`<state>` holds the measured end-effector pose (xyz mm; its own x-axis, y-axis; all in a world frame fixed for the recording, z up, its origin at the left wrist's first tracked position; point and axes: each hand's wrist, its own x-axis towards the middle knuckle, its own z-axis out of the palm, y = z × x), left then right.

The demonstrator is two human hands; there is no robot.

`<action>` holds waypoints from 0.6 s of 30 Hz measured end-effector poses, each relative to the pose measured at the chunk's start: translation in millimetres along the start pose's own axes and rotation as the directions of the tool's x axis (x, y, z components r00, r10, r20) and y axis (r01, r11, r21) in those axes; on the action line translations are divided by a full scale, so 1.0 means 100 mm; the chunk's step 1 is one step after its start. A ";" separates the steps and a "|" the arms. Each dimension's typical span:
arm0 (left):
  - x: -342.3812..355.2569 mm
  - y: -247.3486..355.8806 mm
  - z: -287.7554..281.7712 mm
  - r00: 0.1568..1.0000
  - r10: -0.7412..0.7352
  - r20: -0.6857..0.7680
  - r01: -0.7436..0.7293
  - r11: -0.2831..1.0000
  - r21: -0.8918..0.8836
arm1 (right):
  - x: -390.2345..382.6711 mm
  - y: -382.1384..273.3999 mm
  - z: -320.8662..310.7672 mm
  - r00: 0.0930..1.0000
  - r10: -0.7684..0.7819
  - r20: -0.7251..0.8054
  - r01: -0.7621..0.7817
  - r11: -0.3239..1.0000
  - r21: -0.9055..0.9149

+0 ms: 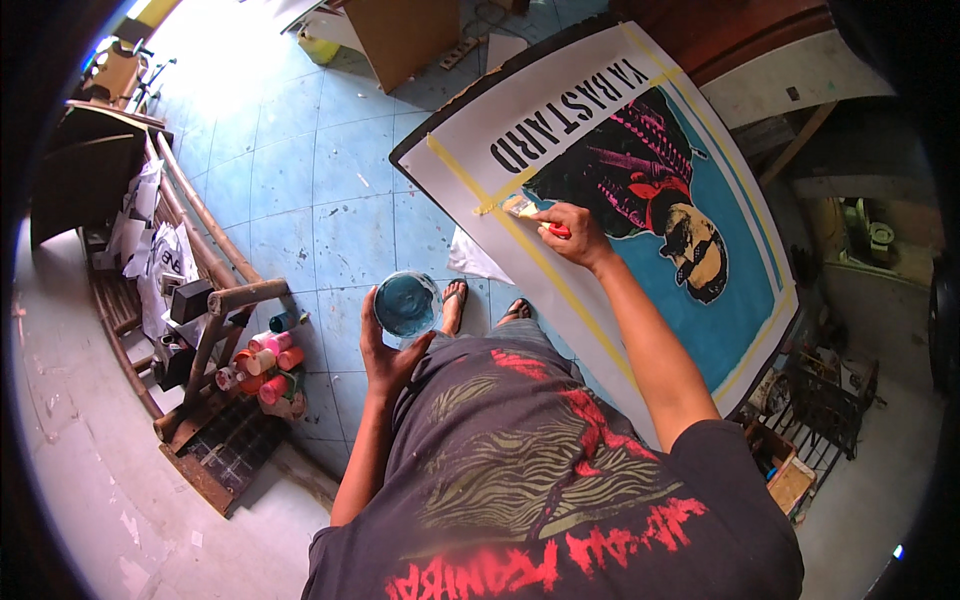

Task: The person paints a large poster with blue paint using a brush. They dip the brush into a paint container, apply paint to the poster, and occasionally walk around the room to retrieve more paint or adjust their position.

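My left hand (385,352) is wrapped round the side of a clear tub of teal-blue paint (404,306), held over the floor. My right hand (575,236) grips a paintbrush (521,207) with a red and pale handle. Its bristles are at the edge of a painted poster (650,380), beside a corner where strips of yellow masking tape (565,268) cross. The poster shows a figure in black, purple and red on a teal ground, with black lettering at one end and a white margin. Whether the bristles touch the surface I cannot tell.
Several paint-stained cups (268,358) hang in a cluster at a bamboo bench (205,250) on the left. Blue floor tiles (340,165) stretch ahead, with a brown box (403,40) at the far side. A black metal rack (825,405) and a wooden box (785,480) stand at right.
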<state>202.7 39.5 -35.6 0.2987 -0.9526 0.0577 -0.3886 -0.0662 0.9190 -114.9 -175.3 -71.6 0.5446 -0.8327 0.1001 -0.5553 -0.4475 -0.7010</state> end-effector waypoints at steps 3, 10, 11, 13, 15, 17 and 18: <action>0.01 -0.02 0.03 1.000 -0.008 0.000 0.008 0.999 -0.031 | -0.03 0.02 -0.03 0.999 -0.047 -0.005 0.047 0.999 -0.004; 0.03 -0.01 0.04 1.000 0.015 -0.009 -0.015 1.000 0.004 | -0.01 -0.03 -0.21 1.000 -0.021 0.017 0.021 1.000 0.014; 0.03 0.00 0.04 1.000 0.024 -0.011 -0.023 1.000 0.019 | 0.03 -0.03 -0.21 1.000 -0.027 0.007 0.027 1.000 0.013; 0.04 0.03 0.04 1.000 0.028 -0.013 -0.028 1.000 -0.001 | 0.09 -0.05 -0.19 1.000 -0.023 0.002 0.023 1.000 0.005; 0.04 0.06 0.05 1.000 0.020 -0.014 -0.021 1.000 -0.020 | 0.14 -0.06 -0.17 1.000 -0.005 0.011 0.005 1.000 -0.011; 0.04 0.07 0.06 1.000 0.003 -0.012 -0.003 0.999 -0.037 | 0.14 0.04 -0.10 0.999 0.019 0.030 -0.019 1.000 -0.015; 0.04 0.07 0.06 1.000 -0.004 -0.011 0.004 0.999 -0.035 | 0.14 0.06 -0.08 0.999 0.031 0.041 -0.030 0.999 -0.018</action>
<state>196.1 33.2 -31.3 0.3097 -0.9490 0.0582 -0.3566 -0.0592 0.9324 -115.9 -191.9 -69.1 0.5521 -0.8323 0.0494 -0.5828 -0.4276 -0.6910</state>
